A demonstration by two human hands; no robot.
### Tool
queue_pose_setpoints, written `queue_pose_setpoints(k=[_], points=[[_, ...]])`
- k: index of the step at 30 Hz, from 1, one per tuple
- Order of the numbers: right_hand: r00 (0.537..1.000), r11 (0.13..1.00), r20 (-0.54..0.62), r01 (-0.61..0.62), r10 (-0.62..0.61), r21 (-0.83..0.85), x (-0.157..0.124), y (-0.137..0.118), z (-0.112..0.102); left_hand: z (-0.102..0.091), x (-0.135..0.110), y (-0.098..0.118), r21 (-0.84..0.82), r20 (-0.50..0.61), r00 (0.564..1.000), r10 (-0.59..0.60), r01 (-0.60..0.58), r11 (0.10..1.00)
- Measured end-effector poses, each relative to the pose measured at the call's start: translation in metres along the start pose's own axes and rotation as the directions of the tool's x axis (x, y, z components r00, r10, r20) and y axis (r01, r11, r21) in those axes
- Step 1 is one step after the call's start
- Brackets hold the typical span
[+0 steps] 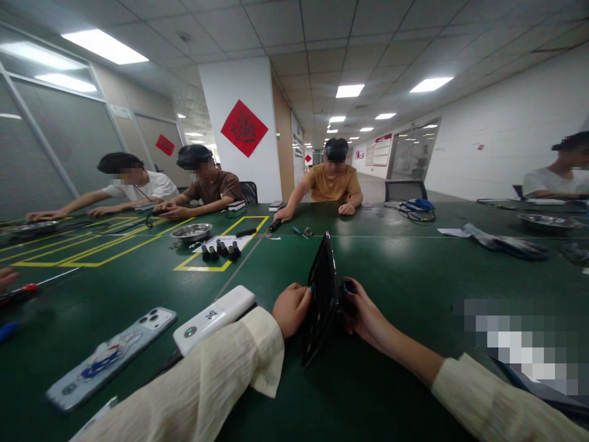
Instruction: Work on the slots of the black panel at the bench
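A thin black slab, like a tablet or phone panel [321, 294], stands on edge on the green table [396, 270] just in front of me. My left hand [291, 309] is closed round its left side. On the other side, my right hand [361, 310] grips the panel, with a small dark part at the fingertips. Both my arms wear cream sleeves.
A white power bank [213, 318] and a phone in a pale case [110, 358] lie at the left. Farther off are a metal bowl [191, 231], small black parts [221, 250], a screwdriver [245, 232] and yellow tape lines. Several other people sit round the table.
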State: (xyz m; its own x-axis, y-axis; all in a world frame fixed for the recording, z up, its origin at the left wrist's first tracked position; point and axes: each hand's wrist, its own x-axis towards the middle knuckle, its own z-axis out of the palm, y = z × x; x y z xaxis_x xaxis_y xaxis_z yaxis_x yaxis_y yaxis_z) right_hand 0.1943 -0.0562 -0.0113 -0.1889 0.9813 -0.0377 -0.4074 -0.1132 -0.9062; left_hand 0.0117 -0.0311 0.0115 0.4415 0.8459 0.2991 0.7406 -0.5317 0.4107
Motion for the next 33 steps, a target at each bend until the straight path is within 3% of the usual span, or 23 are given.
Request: queue_pose_setpoints(k=[7,20,27,33], points=[[1.0,1.0,0.007,-0.005,0.005,0.003,-0.0002,0.0003,-0.0006,0.0014,0.0011,-0.0007,0.026,-0.067,0.993,-0.1,0.102,0.994],[1.0,1.0,0.003,-0.021,0.021,0.011,-0.0015,-0.0031,0.0005,-0.0025,0.0015,0.0006,-0.058,-0.031,0.999,-0.027,0.025,0.998],[1.0,1.0,0.001,-0.025,0.025,0.005,-0.0027,-0.0047,0.0021,0.001,-0.0006,-0.0024,0.04,-0.028,0.996,-0.088,0.089,0.995],[1.0,0.999,0.004,-0.027,0.027,0.025,-0.0015,-0.0027,0.0008,0.0007,0.0011,-0.0034,0.027,-0.023,1.0,-0.019,0.019,0.999]])
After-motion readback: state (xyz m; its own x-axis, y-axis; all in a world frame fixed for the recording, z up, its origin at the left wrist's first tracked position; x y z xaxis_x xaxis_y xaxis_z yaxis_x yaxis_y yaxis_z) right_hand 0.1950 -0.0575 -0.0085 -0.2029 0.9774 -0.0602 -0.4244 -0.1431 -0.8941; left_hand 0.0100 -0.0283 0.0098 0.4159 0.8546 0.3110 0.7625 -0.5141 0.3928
